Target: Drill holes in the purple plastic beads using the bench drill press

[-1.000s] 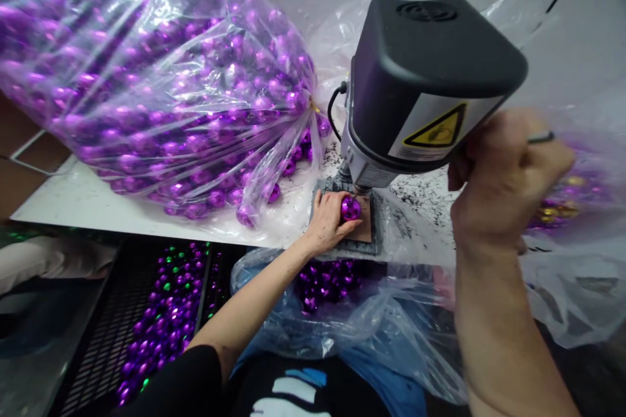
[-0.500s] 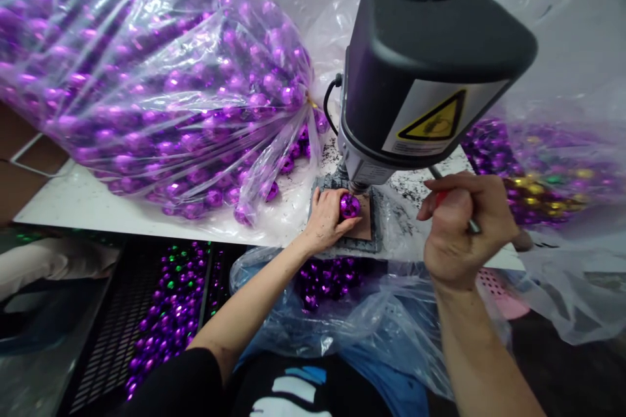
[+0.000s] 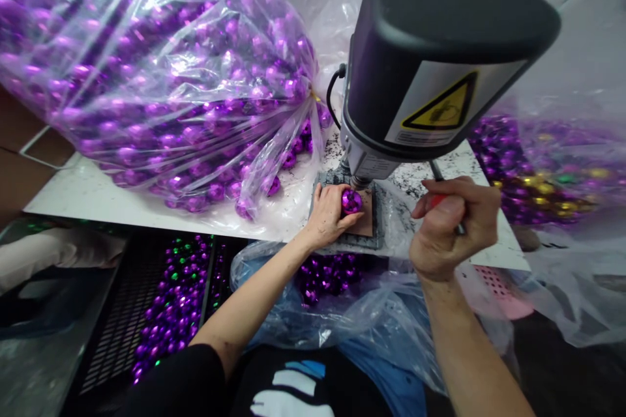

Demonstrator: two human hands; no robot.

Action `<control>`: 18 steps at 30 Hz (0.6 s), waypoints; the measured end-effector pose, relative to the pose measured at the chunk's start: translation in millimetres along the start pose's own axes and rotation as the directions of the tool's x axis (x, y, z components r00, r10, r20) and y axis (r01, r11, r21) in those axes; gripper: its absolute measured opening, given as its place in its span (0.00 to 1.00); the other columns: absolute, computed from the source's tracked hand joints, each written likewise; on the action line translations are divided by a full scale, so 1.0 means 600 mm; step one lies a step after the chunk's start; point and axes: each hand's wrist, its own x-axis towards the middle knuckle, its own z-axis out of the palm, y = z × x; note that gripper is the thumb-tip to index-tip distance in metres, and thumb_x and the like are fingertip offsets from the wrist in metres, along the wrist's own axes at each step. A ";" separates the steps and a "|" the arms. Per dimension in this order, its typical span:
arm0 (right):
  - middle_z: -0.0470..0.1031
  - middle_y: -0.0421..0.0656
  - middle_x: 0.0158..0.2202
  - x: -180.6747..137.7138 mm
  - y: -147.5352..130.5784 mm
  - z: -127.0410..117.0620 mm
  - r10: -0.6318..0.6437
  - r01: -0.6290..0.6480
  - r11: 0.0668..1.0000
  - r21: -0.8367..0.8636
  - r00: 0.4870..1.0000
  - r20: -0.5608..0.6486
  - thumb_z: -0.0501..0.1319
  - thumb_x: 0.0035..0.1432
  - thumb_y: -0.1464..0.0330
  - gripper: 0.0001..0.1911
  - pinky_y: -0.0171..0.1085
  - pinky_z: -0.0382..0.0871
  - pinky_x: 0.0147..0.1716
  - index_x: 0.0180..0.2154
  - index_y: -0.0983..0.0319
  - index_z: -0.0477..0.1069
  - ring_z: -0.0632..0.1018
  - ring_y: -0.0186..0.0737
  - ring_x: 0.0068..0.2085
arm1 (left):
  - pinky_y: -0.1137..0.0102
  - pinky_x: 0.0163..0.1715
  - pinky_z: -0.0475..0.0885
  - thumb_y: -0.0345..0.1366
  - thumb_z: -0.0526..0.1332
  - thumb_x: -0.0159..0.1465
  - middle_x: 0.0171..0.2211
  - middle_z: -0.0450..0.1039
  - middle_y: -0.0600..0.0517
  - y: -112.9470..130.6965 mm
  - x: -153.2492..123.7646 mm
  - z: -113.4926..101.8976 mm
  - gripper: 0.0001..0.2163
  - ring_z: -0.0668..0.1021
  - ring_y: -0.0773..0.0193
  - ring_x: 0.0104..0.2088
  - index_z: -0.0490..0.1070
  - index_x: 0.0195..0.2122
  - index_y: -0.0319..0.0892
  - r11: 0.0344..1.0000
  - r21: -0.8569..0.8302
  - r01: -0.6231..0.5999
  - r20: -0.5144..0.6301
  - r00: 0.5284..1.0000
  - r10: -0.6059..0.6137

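Note:
My left hand point(image 3: 328, 214) is closed round a shiny purple ball point(image 3: 351, 201) and holds it on the small base plate point(image 3: 368, 228) under the bit of a bench drill point(image 3: 430, 52). The drill's black head fills the upper right. My right hand point(image 3: 447, 225) is closed on the drill's feed lever point(image 3: 440, 184), a thin metal rod with a red grip, low beside the machine's right side.
A big clear bag of purple balls point(image 3: 161, 78) lies on the white table point(image 3: 88, 199) at left. Another bag with purple and gold balls point(image 3: 542, 169) sits at right. A bag of balls point(image 3: 327, 280) rests on my lap; a black crate with balls point(image 3: 166, 313) stands lower left.
My right hand has come down from beside the drill head, pulling the lever low. The left hand has kept the ball in place under the bit.

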 end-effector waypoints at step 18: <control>0.65 0.35 0.22 0.063 -0.033 -0.001 -0.013 0.016 0.988 -0.151 1.000 0.017 0.51 0.72 0.59 0.20 0.34 0.61 0.25 0.36 0.62 0.74 0.68 0.27 0.22 | 0.48 0.66 0.62 0.43 0.71 0.65 0.52 0.75 0.43 -0.008 0.000 0.006 0.23 0.75 0.48 0.56 0.66 0.57 0.42 1.000 -0.008 -0.015 -0.018 1.000 0.015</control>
